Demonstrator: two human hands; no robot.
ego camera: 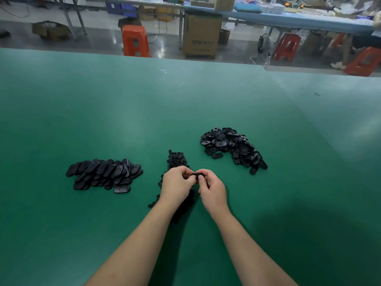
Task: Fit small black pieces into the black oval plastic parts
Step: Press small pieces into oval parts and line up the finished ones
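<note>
Both hands meet over the green table [185, 104], a little above a strip of small black pieces [176, 158]. My left hand [176, 185] and my right hand [212, 189] pinch one black oval part [195, 175] between their fingertips; most of it is hidden by the fingers. A loose heap of black oval parts [233, 148] lies to the right. To the left, a neater heap of oval parts [104, 173] lies in overlapping rows.
The table's far edge runs across the top of the view. Beyond it stand orange stools [135, 41], a cardboard box [202, 36], a small fan [263, 46] and a long blue workbench [288, 19].
</note>
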